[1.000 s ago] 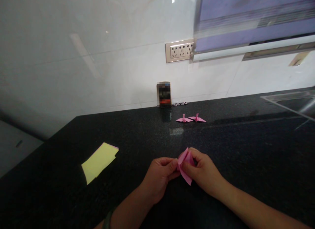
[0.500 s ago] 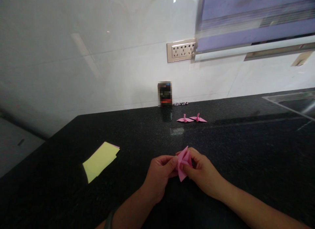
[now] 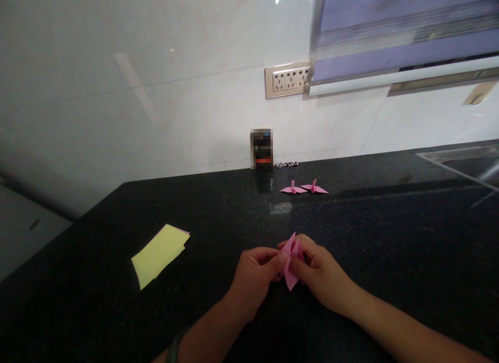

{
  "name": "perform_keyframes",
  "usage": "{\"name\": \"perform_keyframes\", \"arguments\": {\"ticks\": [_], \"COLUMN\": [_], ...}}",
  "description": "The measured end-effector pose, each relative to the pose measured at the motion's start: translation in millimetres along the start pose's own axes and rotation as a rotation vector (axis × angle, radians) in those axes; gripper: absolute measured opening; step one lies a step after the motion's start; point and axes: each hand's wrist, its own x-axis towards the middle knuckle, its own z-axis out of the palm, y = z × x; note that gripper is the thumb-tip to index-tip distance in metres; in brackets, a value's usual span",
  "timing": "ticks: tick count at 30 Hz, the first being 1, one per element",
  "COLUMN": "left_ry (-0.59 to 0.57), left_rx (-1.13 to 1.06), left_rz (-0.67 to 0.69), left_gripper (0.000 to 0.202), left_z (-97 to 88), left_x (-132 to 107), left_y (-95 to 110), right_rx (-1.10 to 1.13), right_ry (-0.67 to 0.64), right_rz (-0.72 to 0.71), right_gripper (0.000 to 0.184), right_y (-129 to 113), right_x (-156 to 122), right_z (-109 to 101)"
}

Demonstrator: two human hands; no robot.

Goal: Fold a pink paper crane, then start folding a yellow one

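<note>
1. Both hands meet at the near middle of the table. The left hand pinches the left edge of a pink folded paper between thumb and fingertips. The right hand is closed on its right side, with the thumb in front.
2. One point of the pink folded paper sticks up toward the far wall and another hangs down between the two hands. I cannot tell whether the lower point touches the table.
3. The likeliest fault, as I judge it, is a skewed crease. Each grip sits on a narrow flap, so if one thumb slides the layers could shift out of line. A hard pull from both sides could also tear the thin paper at its folded point.
4. A yellow sheet lies flat to the left, well apart from the hands, with a purple edge showing under its far corner. A careless left forearm could sweep it toward the table's edge.
5. One pink crane and a second pink crane sit just beside each other farther off, right of centre.
6. A dark box stands against the wall, and a socket strip is mounted above it.
</note>
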Motion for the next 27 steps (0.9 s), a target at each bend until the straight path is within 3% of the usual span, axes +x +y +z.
{"name": "perform_keyframes", "arguments": {"ticks": [10,18,27], "left_ry": [0.029,0.007,0.009], "left_rx": [0.078,0.117,0.21], "left_rz": [0.042,0.052,0.077], "left_gripper": [0.023,0.025,0.027], "left_z": [-0.1,-0.6,-4.1], "left_x": [-1,1,2], "left_y": [2,1,-4], "right_rx": [0.207,0.251,0.137], "right_ry": [-0.025,-0.038,0.063], "right_rz": [0.122,0.181,0.091], "right_gripper": [0.012,0.021,0.013], "right_y": [1,0,9], "right_x": [1,0,0], "right_z": [3,2,3]}}
